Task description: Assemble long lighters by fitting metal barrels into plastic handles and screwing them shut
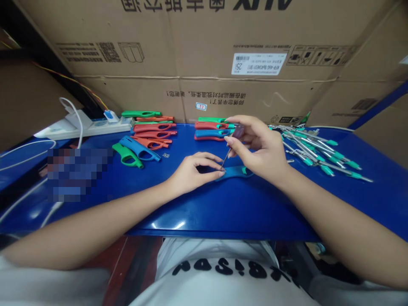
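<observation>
A blue plastic lighter casing [236,171] with a green trigger piece lies on the blue table in front of me. My left hand [191,173] pinches its left end, thumb and fingers close together around the screwdriver tip. My right hand [266,146] grips a screwdriver [238,131] by its dark purple handle. The shaft slants down to the left, its tip at the casing's left end; any screw there is hidden by my fingertips. Behind my right hand lies a stack of red, blue and green casings [210,126], some with green pieces fitted.
More casings [154,127] lie at the left back, with a green one [127,155] nearer. Small screws [166,155] sit beside them. Metal lighter rods with green ends [318,148] are piled at right. A power strip [95,126] and cables lie left; cardboard [197,51] stands behind.
</observation>
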A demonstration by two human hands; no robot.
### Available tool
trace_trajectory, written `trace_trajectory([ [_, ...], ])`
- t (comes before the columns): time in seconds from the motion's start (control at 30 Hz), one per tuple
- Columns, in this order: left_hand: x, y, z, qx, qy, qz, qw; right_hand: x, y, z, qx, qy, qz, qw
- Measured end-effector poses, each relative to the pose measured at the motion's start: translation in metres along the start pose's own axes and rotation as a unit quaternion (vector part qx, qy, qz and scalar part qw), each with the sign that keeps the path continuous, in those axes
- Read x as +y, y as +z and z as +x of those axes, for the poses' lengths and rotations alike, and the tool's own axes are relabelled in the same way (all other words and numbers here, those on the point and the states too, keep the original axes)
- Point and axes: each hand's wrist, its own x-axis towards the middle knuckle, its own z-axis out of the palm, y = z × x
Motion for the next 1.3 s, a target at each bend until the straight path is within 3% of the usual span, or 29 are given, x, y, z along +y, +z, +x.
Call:
trace_trajectory([
  [0.27, 0.001, -0.003, -0.002, -0.07, 0.02, 0.131, 0.989, 0.002, 0.004, -0.004, -0.021, -0.021, -0.031, 0.999],
  [0.6, 0.003, -0.004, -0.005, -0.101, 0.026, 0.143, 0.984, 0.002, 0.005, -0.004, -0.031, -0.043, -0.061, 0.997],
  [0.73, 0.004, -0.003, -0.004, -0.1, 0.033, 0.147, 0.984, -0.001, 0.004, -0.004, -0.042, -0.076, -0.098, 0.991],
  [0.97, 0.002, -0.001, -0.005, -0.086, 0.036, 0.156, 0.983, -0.008, 0.0, -0.003, -0.143, -0.085, -0.098, 0.981],
  [1.17, 0.003, -0.001, -0.005, -0.085, 0.037, 0.17, 0.981, -0.009, -0.002, -0.003, -0.113, -0.138, -0.235, 0.956],
  [1.3, 0.004, -0.002, -0.005, -0.096, 0.034, 0.16, 0.982, -0.014, -0.001, -0.003, -0.125, -0.102, -0.184, 0.97],
])
